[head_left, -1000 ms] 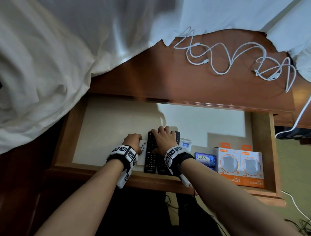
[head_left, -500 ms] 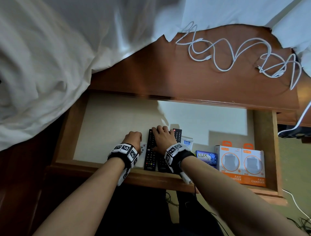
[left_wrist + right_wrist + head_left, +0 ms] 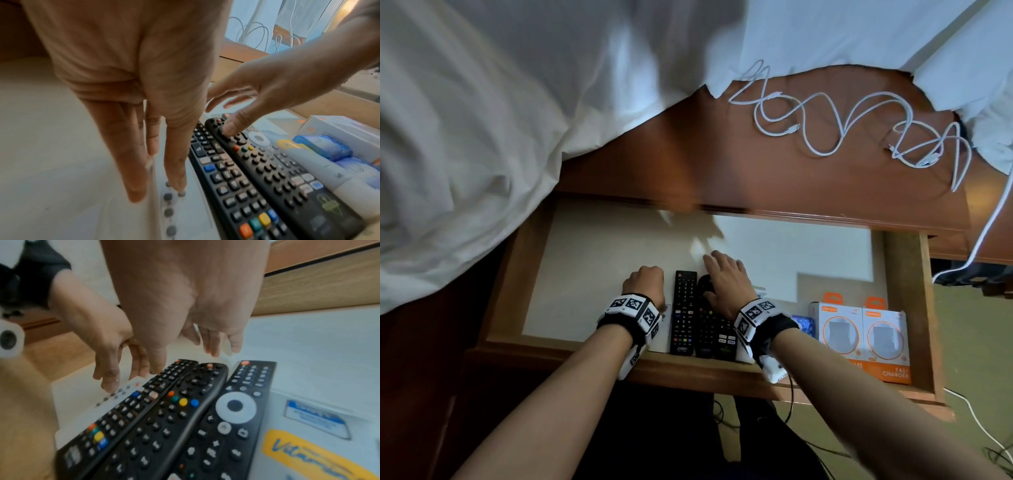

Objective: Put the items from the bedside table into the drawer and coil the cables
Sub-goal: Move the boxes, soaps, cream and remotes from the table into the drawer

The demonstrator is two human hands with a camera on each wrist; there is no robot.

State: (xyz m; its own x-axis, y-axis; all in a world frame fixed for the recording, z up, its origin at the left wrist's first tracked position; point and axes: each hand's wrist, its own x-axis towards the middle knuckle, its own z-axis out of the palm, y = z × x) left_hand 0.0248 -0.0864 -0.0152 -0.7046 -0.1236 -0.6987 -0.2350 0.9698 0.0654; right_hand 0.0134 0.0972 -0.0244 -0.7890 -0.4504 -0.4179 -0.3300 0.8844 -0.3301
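The wooden drawer (image 3: 558, 353) stands open. At its front lie a white remote (image 3: 123, 392) and three black remotes (image 3: 174, 418) side by side. My left hand (image 3: 643, 284) points straight fingers down onto the white remote (image 3: 179, 211). My right hand (image 3: 726, 277) hovers with spread fingers over the far ends of the black remotes (image 3: 683, 308), and its thumb touches the middle one (image 3: 277, 170). Neither hand holds anything. Loose white cables (image 3: 792, 129) sprawl uncoiled on the bedside table top (image 3: 688, 164).
Two orange-and-white charger boxes (image 3: 859, 335), a blue soap pack (image 3: 803, 323) and a white tube with a yellow label (image 3: 308, 451) fill the drawer's right side. White bedding (image 3: 482, 137) overhangs the table's left and back. Another white cable (image 3: 989, 226) hangs off the right edge.
My right hand has lifted off the black remotes and slid forward, uncovering most of them, with only its thumb still touching. My left hand has stayed at the white remote.
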